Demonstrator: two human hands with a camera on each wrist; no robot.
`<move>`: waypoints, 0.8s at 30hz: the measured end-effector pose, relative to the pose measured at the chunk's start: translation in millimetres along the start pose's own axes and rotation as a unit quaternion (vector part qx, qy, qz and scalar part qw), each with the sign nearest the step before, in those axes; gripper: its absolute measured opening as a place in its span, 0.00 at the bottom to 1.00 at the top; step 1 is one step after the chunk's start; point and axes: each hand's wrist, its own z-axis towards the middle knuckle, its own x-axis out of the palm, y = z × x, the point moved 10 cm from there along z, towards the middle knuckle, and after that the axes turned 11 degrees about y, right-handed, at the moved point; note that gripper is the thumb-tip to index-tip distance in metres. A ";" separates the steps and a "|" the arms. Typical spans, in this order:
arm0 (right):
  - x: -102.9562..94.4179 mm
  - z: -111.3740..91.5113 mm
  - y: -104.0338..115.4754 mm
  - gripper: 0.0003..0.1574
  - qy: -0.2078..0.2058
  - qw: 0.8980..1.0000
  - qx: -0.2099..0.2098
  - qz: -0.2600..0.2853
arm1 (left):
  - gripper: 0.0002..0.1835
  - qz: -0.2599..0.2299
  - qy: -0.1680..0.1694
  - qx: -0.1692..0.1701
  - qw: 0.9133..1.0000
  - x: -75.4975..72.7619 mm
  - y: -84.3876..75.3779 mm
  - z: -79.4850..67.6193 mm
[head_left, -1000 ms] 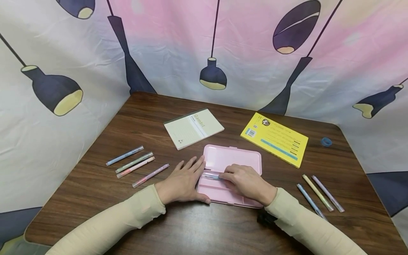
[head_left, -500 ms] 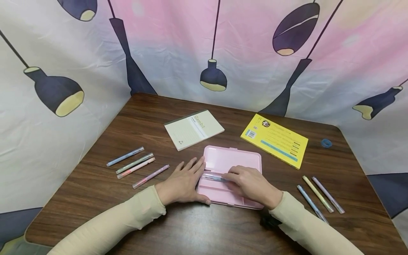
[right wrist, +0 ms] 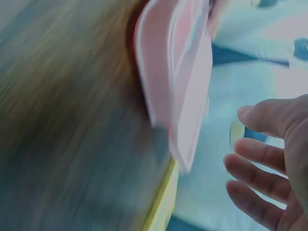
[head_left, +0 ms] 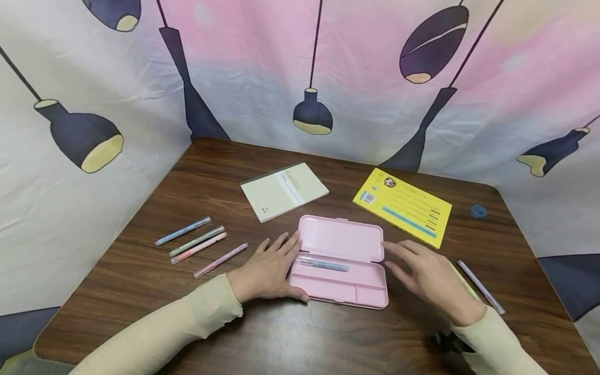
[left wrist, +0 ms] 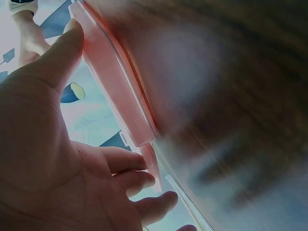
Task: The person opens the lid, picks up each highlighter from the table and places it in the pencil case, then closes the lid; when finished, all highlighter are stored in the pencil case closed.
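Observation:
A pink pencil case [head_left: 323, 289] lies with its lid [head_left: 341, 238] folded back on the table. In its rear compartment rests a pen with a blue barrel and clear cap [head_left: 324, 265]. My left hand [head_left: 268, 266] spreads along the case's left side, thumb at the front corner and fingers by the lid's edge; the left wrist view shows the thumb touching the pink wall. To the right of the case hovers my right hand [head_left: 428, 276], fingers loosely spread and holding nothing. Under and beside it are a yellow pen [head_left: 464, 280] and a purple pen [head_left: 481, 287], the yellow one partly covered.
Several pens, among them a blue pen [head_left: 183, 231] and a pink-purple pen [head_left: 221, 260], lie at the left. Behind the case are a cream notebook [head_left: 285, 191] and a yellow book [head_left: 403, 207]. A blue tape roll [head_left: 479, 211] sits at the far right.
My right hand has let go of the blue pen, leaving it in the case's rear compartment, and moved right, off the case. The left hand has stayed in place.

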 end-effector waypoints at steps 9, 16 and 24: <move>-18.7 -58.1 -43.4 0.34 0.008 0.990 0.137 -0.028 | 0.66 -0.001 -0.005 0.002 1.000 -0.7 0.2 -1.8; -21.1 -98.3 -59.8 0.35 0.013 0.980 0.197 -0.020 | 0.66 -0.004 -0.002 0.004 1.000 -0.1 -0.2 -1.5; -13.5 -136.0 -73.2 0.30 0.030 0.963 0.269 0.007 | 0.67 0.004 -0.001 0.006 1.000 -1.7 -1.3 0.0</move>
